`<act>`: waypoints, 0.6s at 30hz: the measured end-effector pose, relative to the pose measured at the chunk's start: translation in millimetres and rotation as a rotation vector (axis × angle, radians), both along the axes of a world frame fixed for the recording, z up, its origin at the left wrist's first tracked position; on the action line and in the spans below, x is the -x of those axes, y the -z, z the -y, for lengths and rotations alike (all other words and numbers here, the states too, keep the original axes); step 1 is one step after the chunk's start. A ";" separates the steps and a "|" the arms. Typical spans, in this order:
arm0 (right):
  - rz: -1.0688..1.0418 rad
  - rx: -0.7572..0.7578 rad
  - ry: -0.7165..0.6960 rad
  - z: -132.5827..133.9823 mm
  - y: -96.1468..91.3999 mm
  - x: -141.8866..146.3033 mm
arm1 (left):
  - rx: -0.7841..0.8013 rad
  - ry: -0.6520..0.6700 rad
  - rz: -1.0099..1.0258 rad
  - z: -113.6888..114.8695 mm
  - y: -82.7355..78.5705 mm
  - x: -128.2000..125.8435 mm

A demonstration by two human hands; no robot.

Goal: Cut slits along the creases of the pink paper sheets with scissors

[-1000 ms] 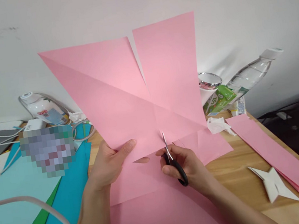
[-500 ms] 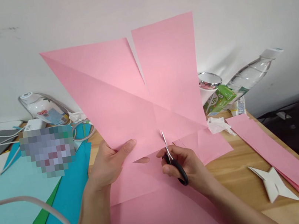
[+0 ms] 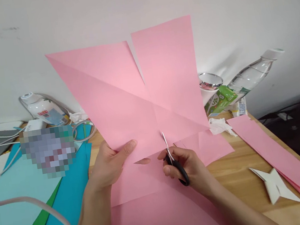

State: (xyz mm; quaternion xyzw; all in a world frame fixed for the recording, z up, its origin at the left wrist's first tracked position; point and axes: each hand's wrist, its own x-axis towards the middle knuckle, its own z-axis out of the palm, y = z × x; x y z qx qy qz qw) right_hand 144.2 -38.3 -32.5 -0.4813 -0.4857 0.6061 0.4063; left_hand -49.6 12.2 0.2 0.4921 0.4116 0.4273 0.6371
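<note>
A large sheet of pink paper [image 3: 113, 91] is held up in front of me, with a diagonal crease across it. A long cut runs down from its top edge, parting a right-hand section from the left. My left hand [image 3: 115, 163] grips the sheet's lower left edge, thumb on the near face. In my right hand [image 3: 184, 162] is a pair of scissors [image 3: 176, 165] with black handles; the blades point upward at the sheet's lower edge, beneath the cut line. More pink paper [image 3: 165, 215] lies below both hands, partly hidden by them.
Pink strips [image 3: 277, 157] and a folded white paper star [image 3: 276, 185] lie on the wooden table [image 3: 233, 179] at right. Behind stand a water bottle [image 3: 254, 74], a green carton [image 3: 220, 100] and a cup [image 3: 210, 81]. Coloured sheets [image 3: 13, 200], a tape roll [image 3: 83, 131] and cables are at left.
The upper part of the pink sheet has tilted slightly, its top left corner shifting right and down. Both hands and the scissors stay almost in place.
</note>
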 end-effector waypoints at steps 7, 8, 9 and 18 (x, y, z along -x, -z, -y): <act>0.022 0.014 0.023 0.4 0.5 1.4 | -0.002 0.005 0.003 -1.0 1.6 0.4; 0.014 0.016 0.022 0.2 0.4 1.4 | 0.000 0.005 0.007 -0.9 1.6 0.2; 0.002 0.015 0.015 0.0 0.3 1.2 | 0.003 0.007 0.010 -0.7 1.6 0.0; -0.050 -0.014 0.007 -2.4 -6.0 -0.9 | 0.012 0.040 0.061 1.7 2.1 -4.5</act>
